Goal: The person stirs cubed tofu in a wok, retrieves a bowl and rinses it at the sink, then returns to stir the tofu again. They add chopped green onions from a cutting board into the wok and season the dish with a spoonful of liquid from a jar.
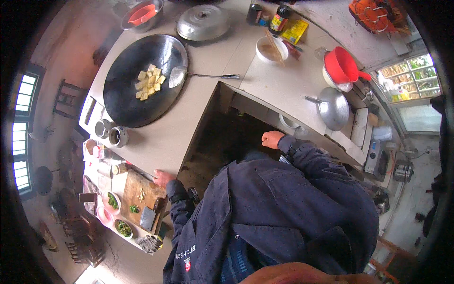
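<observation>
My left hand [163,178] rests at the counter's corner beside the wooden cutting board [134,188], fingers stretched out and holding nothing. My right hand [272,139] hangs over the dark gap between the counters, its fingers curled in with nothing visible in them. Ahead on the left sits a large black wok [125,90] with pale yellow tofu-like pieces [150,83] in it. A metal spatula [178,75] leans over the wok's right rim, its handle lying toward the counter. On the board are a cleaver [147,218], chopped green pieces [134,208] and small pale bits [141,193].
A dome lid [203,22] lies behind the wok; two jars [118,137] stand near its front. Bowls of greens [123,229] are beside the board. To the right are a white bowl [271,51] with chopsticks, dark bottles [280,19], a red dipper [341,65] and a metal ladle [333,109].
</observation>
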Available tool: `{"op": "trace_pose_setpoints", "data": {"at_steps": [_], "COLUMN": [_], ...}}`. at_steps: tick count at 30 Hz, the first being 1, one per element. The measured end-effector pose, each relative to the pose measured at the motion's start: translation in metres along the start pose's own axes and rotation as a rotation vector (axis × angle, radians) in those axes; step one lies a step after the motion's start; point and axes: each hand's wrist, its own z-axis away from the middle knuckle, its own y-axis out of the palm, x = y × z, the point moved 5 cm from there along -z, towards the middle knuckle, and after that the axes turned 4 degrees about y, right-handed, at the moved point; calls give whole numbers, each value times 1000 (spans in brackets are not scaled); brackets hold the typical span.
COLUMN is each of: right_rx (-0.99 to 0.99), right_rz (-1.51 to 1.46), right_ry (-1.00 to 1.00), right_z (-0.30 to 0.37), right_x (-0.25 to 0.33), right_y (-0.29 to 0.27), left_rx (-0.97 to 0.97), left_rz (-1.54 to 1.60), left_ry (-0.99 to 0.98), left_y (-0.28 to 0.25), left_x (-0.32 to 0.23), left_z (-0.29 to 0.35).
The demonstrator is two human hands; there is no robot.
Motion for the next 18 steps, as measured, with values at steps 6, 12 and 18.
{"op": "trace_pose_setpoints", "data": {"at_steps": [6, 12, 18], "right_rx": [22, 255, 300], "right_rz": [-21, -367, -614], "right_ry": [20, 302, -42], "right_z": [21, 21, 26], "right_x": [-38, -123, -197], "right_y": [16, 58, 93], "left_rx": [37, 31, 226], "left_rz": [14, 116, -92], "left_ry": [0, 24, 32], "left_y": [3, -24, -64], "left_x": [3, 40, 171], "left_z": [-6, -4, 65]}}
